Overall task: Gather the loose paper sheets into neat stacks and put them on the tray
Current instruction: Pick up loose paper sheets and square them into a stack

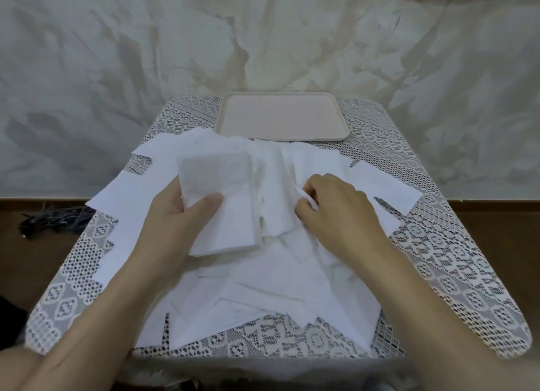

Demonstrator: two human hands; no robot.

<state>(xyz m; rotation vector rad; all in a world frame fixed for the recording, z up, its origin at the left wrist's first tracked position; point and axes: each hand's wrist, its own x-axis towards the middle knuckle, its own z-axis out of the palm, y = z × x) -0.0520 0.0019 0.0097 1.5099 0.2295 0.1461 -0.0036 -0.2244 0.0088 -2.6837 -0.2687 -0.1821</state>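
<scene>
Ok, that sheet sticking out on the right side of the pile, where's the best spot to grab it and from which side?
Probably its outer right corner. That sheet lies flat, its inner end under the pile, while its right end lies bare on the lace cloth. Come from the right with the right hand, pinch that corner and slide it out sideways.

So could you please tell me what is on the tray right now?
Nothing shows on the tray: its pink surface is bare. Loose sheets overlap its near edge only. The left hand holds a stack.
</scene>
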